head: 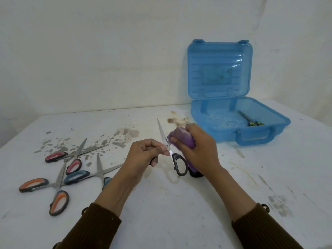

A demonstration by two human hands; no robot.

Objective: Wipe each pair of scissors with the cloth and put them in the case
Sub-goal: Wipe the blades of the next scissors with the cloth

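Pinching black scissors [174, 158] in left hand [143, 153], clutching purple cloth [183, 139] against blade [161, 133] in right hand [199, 146]; risking a cut from slipping cloth.

On a stained white table [161, 209], a left hand [145, 153] pinches black-handled scissors [174, 157] near the pivot, with the blade pointing away. The right hand [199, 150] grips a purple cloth [183, 139] against the blade. Three more pairs [73, 166] lie heaped at left. An open blue case [217, 134] at right holds green-handled scissors [250, 120].
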